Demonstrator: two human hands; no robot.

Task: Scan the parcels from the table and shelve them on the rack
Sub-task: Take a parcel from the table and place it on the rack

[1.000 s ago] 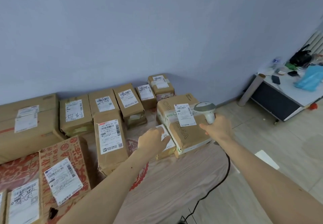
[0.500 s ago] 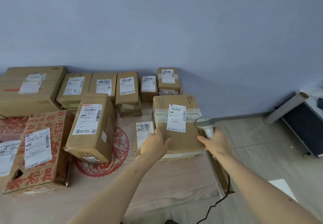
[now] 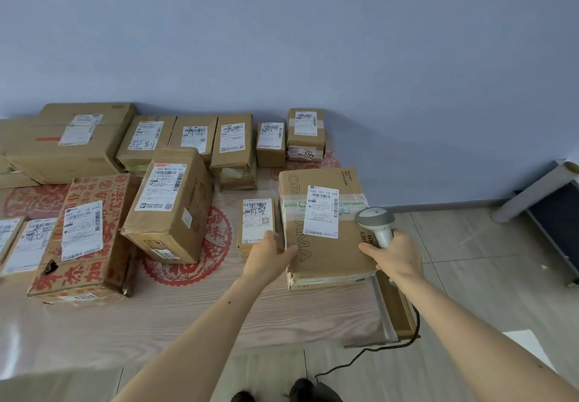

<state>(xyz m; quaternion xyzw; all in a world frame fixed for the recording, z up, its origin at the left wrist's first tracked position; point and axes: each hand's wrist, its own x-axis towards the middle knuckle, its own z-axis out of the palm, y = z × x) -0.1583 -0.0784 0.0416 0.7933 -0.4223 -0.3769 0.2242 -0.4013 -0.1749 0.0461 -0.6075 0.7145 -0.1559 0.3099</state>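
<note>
Parcel, brown carton (image 3: 326,245), white label up: near right corner of tabletop (image 3: 219,317). Left hand (image 3: 269,256) grips its left edge. Right hand (image 3: 396,256), closed round scanner (image 3: 376,223), touches its right edge. Step, judged: scanning. Next: aim scanner at label, then lift.

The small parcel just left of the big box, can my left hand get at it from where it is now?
Probably yes. The left hand rests at the big box, right beside the small parcel, with nothing between.
</note>
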